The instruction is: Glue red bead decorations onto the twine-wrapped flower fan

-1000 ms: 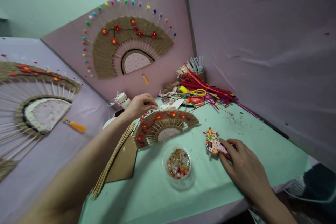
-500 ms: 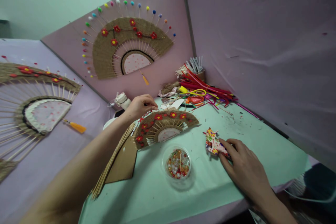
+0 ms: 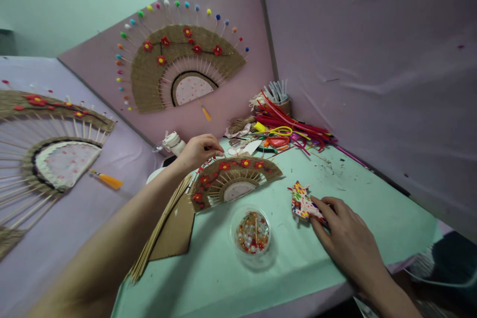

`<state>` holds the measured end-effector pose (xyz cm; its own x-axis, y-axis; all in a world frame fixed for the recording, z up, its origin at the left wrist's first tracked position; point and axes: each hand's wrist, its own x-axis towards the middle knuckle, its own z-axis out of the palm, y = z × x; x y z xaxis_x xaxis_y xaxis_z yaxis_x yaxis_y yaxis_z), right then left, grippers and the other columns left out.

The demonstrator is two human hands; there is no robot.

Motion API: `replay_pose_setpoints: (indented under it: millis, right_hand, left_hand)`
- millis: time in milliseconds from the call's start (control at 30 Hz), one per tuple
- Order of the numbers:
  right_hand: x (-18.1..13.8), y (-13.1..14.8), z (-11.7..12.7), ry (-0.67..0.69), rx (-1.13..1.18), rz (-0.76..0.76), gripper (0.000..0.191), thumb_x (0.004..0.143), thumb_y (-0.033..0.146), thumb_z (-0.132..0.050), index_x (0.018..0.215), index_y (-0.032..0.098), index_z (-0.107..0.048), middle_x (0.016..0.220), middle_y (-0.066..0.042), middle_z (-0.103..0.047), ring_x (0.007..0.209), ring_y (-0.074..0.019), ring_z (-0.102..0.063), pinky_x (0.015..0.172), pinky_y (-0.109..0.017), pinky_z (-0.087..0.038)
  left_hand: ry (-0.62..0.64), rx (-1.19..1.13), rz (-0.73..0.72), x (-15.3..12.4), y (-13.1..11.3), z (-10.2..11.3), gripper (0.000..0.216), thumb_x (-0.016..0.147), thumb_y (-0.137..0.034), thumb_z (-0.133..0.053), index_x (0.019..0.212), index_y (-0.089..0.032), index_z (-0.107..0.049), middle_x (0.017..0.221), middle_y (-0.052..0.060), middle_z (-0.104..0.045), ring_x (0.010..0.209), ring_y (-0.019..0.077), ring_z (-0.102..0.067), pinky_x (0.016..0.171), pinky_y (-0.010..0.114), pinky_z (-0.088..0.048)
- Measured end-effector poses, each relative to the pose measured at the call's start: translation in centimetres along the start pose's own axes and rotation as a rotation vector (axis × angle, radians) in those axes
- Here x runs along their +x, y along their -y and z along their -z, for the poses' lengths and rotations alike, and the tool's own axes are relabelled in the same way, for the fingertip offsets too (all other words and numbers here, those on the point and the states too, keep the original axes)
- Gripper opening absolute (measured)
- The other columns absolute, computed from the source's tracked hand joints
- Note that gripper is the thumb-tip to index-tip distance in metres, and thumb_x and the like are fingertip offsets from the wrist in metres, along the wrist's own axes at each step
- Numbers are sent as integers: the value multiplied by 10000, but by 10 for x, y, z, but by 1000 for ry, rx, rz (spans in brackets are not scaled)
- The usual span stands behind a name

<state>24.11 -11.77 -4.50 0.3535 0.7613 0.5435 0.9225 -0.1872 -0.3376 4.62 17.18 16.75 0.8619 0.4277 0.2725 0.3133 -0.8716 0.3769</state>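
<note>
The small brown fan (image 3: pixel 238 191) with red flowers stood on the table (image 3: pixel 372 194), a little to the far side of its middle, with its curved edge up. The person's left hand (image 3: pixel 203 150) was just behind its upper left edge; the arm reached far from the near left, the wrist was bent, and the thumb and fingertips were brought nearly together. From where I watched, I could not tell if something was between them. The right hand (image 3: pixel 345 231) lay low at the right, palm downward, its fingers half curled and closed on the near end of a flower-patterned object (image 3: pixel 302 202).

Nearer than the fan I saw a clear container (image 3: pixel 271 231) with beads (image 3: pixel 253 232) inside. At the left, thin sticks (image 3: pixel 160 231) lay across brown cardboard (image 3: pixel 173 236). A white bottle (image 3: pixel 174 143) stood at the far left, and red strips (image 3: pixel 294 121) were heaped at the far right corner. Around the table rose cloth-covered panels (image 3: pixel 357 49); the far panel carried a large fan (image 3: pixel 179 39), the left one another fan (image 3: pixel 67 159).
</note>
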Motion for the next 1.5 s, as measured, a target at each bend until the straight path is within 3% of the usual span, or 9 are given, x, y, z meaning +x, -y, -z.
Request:
replay_pose_setpoints:
  millis: [700, 1500]
  right_hand:
    - [1, 0, 1, -22, 5, 9, 339, 920, 318, -437, 1192, 168, -573, 999, -114, -592, 842, -229, -599, 680, -348, -470]
    - [0, -1, 0, -44, -9, 35, 327, 923, 305, -452, 1177, 138, -572, 987, -109, -582, 837, -228, -592, 672, -352, -474]
  left_hand:
    - [21, 61, -36, 2, -5, 0, 103, 760, -290, -701, 729, -197, -733, 764, 11, -642, 699, 115, -600, 699, 243, -464]
    - [11, 86, -10, 1, -8, 6, 258, 811, -422, -635, 796, -184, -736, 804, 36, -628, 702, 118, -579, 666, 248, -450]
